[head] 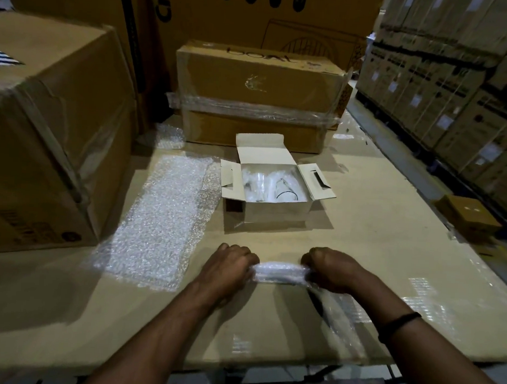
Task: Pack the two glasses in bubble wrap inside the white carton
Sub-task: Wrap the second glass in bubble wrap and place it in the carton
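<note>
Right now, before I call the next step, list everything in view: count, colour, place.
small white cardboard carton: one, white, centre, flaps open
clear glass: one visible, clear, inside carton; second not discernible
flat bubble-wrap sheet: one, clear, left of carton
crumpled bubble-wrap scrap: one, clear, behind sheet
rolled bubble-wrap bundle: one, clear, between hands; contents hidden
taped brown cardboard box: one, brown, behind carton
large brown cardboard box: one, brown, left
stacked brown cartons: many, brown, far right
small brown cardboard box: one, brown, right, below stacks
left hand: one, grips bundle's left end
right hand: one, grips bundle's right end
</note>
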